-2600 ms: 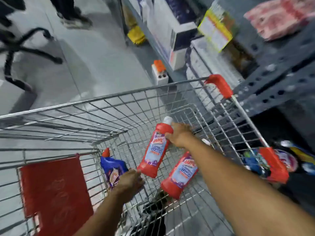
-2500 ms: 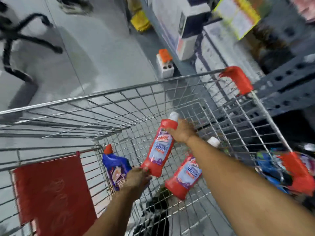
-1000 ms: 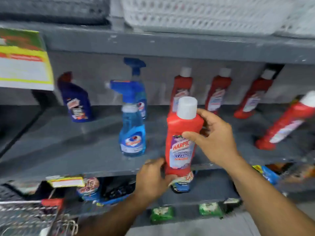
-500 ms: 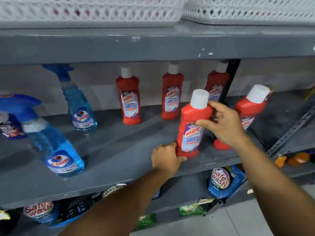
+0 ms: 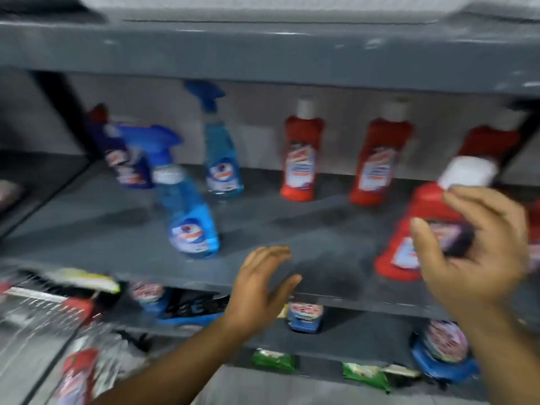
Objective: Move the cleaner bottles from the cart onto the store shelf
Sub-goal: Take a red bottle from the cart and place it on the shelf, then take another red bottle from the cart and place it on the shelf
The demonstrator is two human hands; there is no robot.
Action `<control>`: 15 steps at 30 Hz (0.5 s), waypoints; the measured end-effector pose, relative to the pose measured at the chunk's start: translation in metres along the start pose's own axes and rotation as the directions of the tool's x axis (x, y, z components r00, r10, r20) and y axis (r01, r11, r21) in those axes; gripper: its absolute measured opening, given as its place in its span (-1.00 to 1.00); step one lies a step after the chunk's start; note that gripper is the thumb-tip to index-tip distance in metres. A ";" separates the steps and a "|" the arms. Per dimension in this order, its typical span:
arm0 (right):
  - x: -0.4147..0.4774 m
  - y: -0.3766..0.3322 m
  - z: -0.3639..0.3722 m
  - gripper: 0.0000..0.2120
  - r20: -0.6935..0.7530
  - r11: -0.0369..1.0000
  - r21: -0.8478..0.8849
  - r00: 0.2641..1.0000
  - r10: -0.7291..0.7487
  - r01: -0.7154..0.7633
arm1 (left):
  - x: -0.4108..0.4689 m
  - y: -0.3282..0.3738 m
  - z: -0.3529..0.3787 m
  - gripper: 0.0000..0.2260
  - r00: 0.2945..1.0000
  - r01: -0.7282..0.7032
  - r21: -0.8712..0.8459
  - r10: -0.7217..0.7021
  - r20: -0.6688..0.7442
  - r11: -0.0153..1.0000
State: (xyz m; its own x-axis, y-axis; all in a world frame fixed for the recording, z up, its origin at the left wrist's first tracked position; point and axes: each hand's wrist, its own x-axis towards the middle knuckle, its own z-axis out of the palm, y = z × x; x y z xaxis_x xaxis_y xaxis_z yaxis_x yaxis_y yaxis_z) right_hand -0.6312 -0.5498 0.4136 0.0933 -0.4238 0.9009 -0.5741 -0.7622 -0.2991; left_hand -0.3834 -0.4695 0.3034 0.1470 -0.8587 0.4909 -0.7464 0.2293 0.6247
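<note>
A blurred view down onto a grey store shelf (image 5: 87, 229). At far lower left, the wire cart (image 5: 38, 314) shows its red handle, with a red cleaner bottle (image 5: 79, 375) still lying inside. On the shelf, from the left, stand a dark blue bottle (image 5: 125, 162), a blue spray bottle (image 5: 187, 217) near the front, and a second spray bottle (image 5: 220, 159) behind it. Further right, two red bottles with white caps (image 5: 302, 159) stand upright along the back wall. In the middle foreground, the left hand (image 5: 260, 290) hovers at the shelf's front edge, fingers spread and holding nothing. At right, a red bottle with a white cap (image 5: 420, 220) stands on the shelf near the front, leaning slightly. The right hand (image 5: 473, 252) is in front of it, fingers loosely curled and apart; blur hides whether they touch it. Packets lie on the lower shelf.
</note>
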 end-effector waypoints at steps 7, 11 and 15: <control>-0.033 -0.163 0.137 -0.85 0.391 0.854 0.520 0.889 -0.239 0.001 | -0.166 -0.117 -0.206 -0.70 0.790 0.546 0.212 -0.412 -0.455 0.811; -0.075 -0.282 0.228 -0.79 0.630 0.717 0.675 0.642 -0.436 -0.175 | -0.268 -0.172 -0.280 -0.62 0.328 0.912 0.004 -0.724 -0.608 0.410; -0.121 -0.381 0.310 -0.71 0.788 0.738 0.612 0.302 -0.537 -0.285 | -0.337 -0.229 -0.307 -0.54 -0.093 0.938 -0.346 -0.931 -0.353 0.037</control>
State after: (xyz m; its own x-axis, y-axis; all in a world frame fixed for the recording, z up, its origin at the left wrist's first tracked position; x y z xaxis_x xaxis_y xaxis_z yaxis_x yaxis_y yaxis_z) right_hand -0.1713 -0.3598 0.3212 0.9773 -0.1041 0.1846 0.0475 -0.7413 -0.6695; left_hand -0.0626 -0.0924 0.1817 0.9102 0.0279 -0.4133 0.3344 -0.6383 0.6934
